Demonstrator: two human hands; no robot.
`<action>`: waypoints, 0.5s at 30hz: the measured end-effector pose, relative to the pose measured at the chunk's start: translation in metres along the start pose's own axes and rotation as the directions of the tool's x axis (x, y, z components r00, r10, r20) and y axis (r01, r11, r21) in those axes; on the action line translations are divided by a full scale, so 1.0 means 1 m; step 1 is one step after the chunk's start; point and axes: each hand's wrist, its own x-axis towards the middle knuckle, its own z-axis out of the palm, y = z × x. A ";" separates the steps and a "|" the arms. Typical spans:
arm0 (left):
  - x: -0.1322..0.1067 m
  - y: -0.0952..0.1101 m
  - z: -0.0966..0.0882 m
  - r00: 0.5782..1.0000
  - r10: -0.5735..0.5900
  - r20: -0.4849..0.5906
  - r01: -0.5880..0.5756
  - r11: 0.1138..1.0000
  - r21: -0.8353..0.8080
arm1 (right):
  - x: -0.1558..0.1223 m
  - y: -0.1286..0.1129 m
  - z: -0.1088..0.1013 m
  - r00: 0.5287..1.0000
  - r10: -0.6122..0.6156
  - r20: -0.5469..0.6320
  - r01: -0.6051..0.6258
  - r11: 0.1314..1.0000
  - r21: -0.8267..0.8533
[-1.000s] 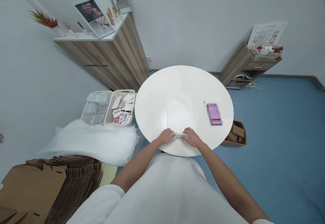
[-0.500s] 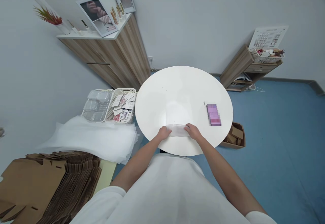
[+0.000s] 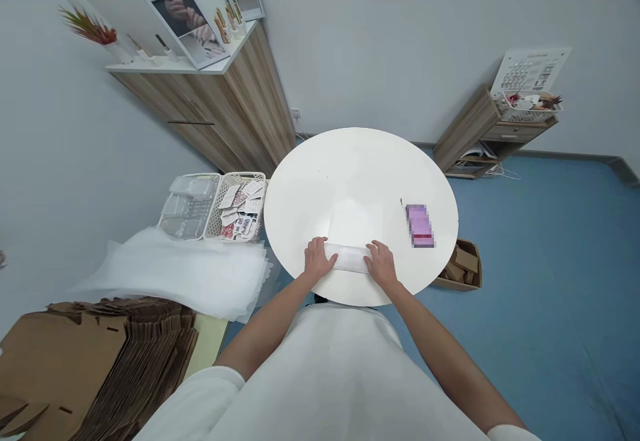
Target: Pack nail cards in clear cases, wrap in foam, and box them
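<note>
A white sheet, partly rolled into a thick roll (image 3: 349, 257), lies near the front edge of the round white table (image 3: 360, 168). My left hand (image 3: 317, 257) rests on the roll's left end, fingers curled over it. My right hand (image 3: 382, 264) presses on the right end the same way. The unrolled rest of the sheet (image 3: 350, 218) stretches flat away from me. A purple packet (image 3: 419, 225) lies on the table to the right, apart from my hands.
Two white baskets (image 3: 215, 214) with packets stand left of the table. White foam sheets (image 3: 180, 274) and flat cardboard boxes (image 3: 95, 354) are stacked at my left. A wooden cabinet (image 3: 220, 101) stands behind, a small shelf unit (image 3: 495, 128) at the right, a cardboard box (image 3: 463, 264) on the floor.
The roll has grown thicker and moved away from me up the table. Both hands travelled forward with it and spread slightly apart.
</note>
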 end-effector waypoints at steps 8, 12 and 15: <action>0.006 0.011 0.007 0.876 0.375 0.303 -0.399 0.917 0.019 | -0.001 -0.016 0.004 0.941 -0.170 0.293 0.165 0.985 0.042; 0.003 0.008 0.001 0.871 0.343 0.351 -0.345 0.937 -0.059 | -0.006 -0.012 -0.005 0.920 -0.185 0.344 0.122 0.973 0.198; 0.000 0.005 -0.007 0.859 0.291 0.421 -0.231 0.954 -0.190 | -0.008 -0.012 -0.017 0.903 -0.175 0.393 0.041 0.944 0.326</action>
